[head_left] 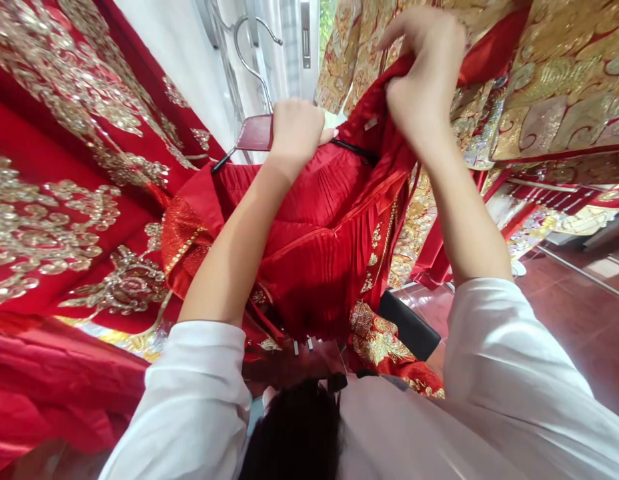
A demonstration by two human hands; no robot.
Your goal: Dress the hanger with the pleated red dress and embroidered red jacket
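- Red pleated garment: centre, neckline uppermost around the hanger; cloth probably soft, light, slippery.
- Gold trim on its front: likely scratchy and easily snagged; plain cloth at shoulder or neckline the better hold.
- Left hand: closed on the hanger's middle, seemingly its stiffest grip.
- Right hand: apart from the left, clamped on the raised shoulder cloth.
- Gold patterned garments: hanging beyond, at right.

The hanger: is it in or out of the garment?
At least partly in: the hanger runs under the red garment near the right hand.
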